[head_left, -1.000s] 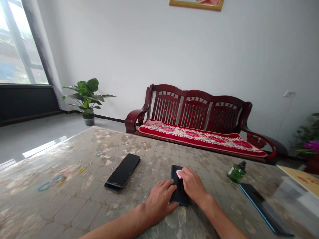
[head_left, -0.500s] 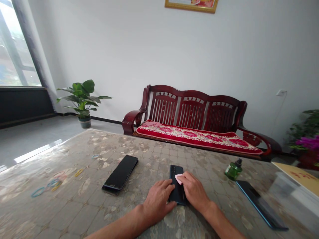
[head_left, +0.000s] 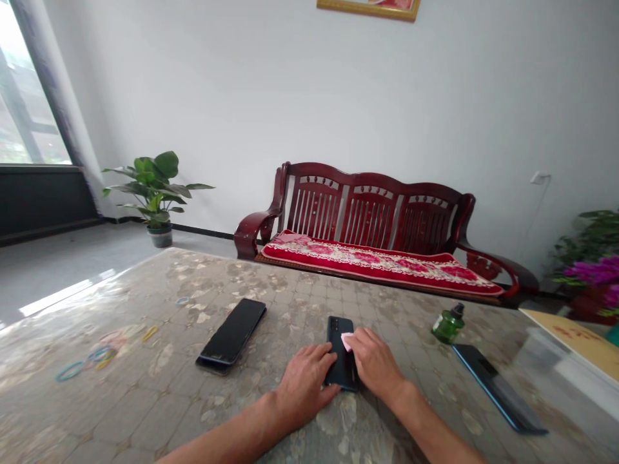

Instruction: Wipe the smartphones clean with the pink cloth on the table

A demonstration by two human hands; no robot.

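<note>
A dark phone [head_left: 342, 372] lies back side up on the table in front of me, its camera lenses at the far end. My left hand [head_left: 305, 381] grips its left edge and near end, with fingers on the side and thumb at the bottom corner. Closed around a small pale pink cloth [head_left: 346, 341], my right hand [head_left: 374, 359] presses it on the upper right part of the phone's back. The right hand's fingers cover part of the cloth and the phone's right edge.
Left of my hands lie black stacked phones [head_left: 233, 334] and several coloured rubber bands [head_left: 99, 354]. On the right are a green bottle [head_left: 447, 326] with a black top, another blue-edged phone [head_left: 498, 388] and a clear plastic box [head_left: 556, 367] under a yellowish sheet [head_left: 575, 335].
The view has shifted slightly, so everything sits a little differently in the picture. Both hands keep nearly the same place on the phone, the cloth still pressed to its back.
</note>
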